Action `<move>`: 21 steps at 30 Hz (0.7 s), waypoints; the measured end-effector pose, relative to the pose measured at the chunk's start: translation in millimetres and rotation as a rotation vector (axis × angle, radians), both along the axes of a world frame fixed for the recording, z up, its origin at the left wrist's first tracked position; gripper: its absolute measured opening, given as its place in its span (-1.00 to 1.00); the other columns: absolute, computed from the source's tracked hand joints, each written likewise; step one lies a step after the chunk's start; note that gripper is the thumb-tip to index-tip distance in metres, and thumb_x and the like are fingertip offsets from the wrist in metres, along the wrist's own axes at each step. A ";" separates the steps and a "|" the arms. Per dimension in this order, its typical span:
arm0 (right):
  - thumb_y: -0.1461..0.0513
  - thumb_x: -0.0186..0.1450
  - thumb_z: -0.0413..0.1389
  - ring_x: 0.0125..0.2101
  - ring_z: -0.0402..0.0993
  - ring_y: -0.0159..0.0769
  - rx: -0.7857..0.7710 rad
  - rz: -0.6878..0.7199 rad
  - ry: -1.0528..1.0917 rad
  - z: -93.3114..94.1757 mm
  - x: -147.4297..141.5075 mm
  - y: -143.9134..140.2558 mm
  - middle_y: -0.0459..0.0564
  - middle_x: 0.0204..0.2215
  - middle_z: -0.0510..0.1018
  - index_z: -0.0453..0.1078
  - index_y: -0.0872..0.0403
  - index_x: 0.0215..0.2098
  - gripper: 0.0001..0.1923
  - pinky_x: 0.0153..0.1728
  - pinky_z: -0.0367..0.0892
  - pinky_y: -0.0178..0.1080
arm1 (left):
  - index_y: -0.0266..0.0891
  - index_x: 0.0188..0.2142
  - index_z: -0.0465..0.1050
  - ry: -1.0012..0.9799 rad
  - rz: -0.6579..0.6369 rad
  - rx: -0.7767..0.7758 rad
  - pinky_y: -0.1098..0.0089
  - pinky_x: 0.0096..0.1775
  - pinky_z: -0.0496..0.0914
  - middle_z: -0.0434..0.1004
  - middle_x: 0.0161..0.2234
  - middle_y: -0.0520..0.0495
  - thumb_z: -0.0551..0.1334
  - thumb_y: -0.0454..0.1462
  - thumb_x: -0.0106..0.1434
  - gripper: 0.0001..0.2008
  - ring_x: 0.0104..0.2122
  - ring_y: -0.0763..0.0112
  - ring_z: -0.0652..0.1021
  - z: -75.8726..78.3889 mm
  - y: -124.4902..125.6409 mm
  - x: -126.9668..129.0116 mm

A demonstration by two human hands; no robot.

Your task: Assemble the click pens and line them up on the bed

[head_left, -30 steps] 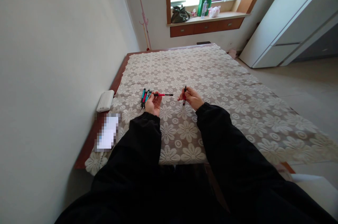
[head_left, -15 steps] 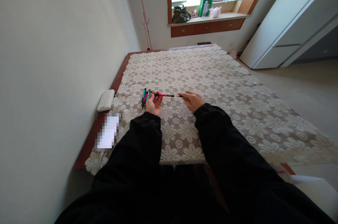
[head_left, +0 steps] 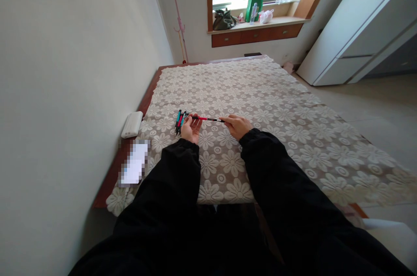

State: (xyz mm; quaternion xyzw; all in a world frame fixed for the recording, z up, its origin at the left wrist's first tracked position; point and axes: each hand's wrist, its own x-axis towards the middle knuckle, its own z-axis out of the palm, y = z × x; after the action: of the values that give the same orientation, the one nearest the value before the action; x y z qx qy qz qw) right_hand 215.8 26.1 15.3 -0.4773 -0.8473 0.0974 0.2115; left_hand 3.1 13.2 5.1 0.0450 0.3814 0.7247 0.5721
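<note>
Between my hands, just above the cloth, a red and black pen barrel (head_left: 203, 118) lies nearly level. My left hand (head_left: 191, 130) pinches its left end, palm turned up and the other fingers loosely spread. The fingertips of my right hand (head_left: 240, 126) are closed on a small dark pen tip piece (head_left: 222, 121), which meets the barrel's right end; whether it is seated inside cannot be made out. Close beside my left hand, several teal, red and black pens (head_left: 179, 119) lie together, partly hidden behind that hand.
A floral lace tablecloth (head_left: 221, 89) covers the table. At the left edge lie a white box-shaped device (head_left: 132, 124) and a blurred-out phone-like object (head_left: 134, 164), near the wall. Bags (head_left: 254, 4) stand on the far windowsill; a white fridge (head_left: 345, 28) is at right.
The gap between the red and black barrel and the pen tip piece has closed; the two parts now touch. My left hand has barely moved.
</note>
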 end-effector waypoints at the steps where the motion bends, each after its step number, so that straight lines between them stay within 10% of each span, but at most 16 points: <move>1: 0.21 0.42 -0.01 -0.17 0.51 -0.23 0.000 -0.002 -0.004 -0.7 0.0 0.3 0.01 -0.16 0.59 0.47 -0.07 0.17 -0.60 -0.20 0.32 -0.27 | -0.26 -0.29 0.47 0.001 0.001 0.001 0.30 -0.04 0.53 0.62 -0.32 -0.03 0.12 -0.39 0.40 -0.83 -0.35 0.50 0.63 0.1 -0.2 0.2; 21: 0.21 0.41 -0.02 -0.20 0.51 -0.18 -0.023 -0.039 -0.088 -0.4 0.9 -1.7 0.02 -0.14 0.60 0.48 -0.10 0.15 -0.58 -0.28 0.29 -0.23 | -0.25 -0.29 0.42 0.062 -0.033 0.056 0.24 0.03 0.51 0.61 -0.28 -0.06 0.17 -0.39 0.38 -0.90 -0.18 0.40 0.65 0.5 -2.6 8.1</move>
State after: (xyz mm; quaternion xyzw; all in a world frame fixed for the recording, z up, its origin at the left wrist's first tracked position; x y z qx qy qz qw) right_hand 216.8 24.4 14.9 -0.5002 -0.8451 0.0817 0.1704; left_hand 11.2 10.6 5.6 0.0895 0.3777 0.7237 0.5706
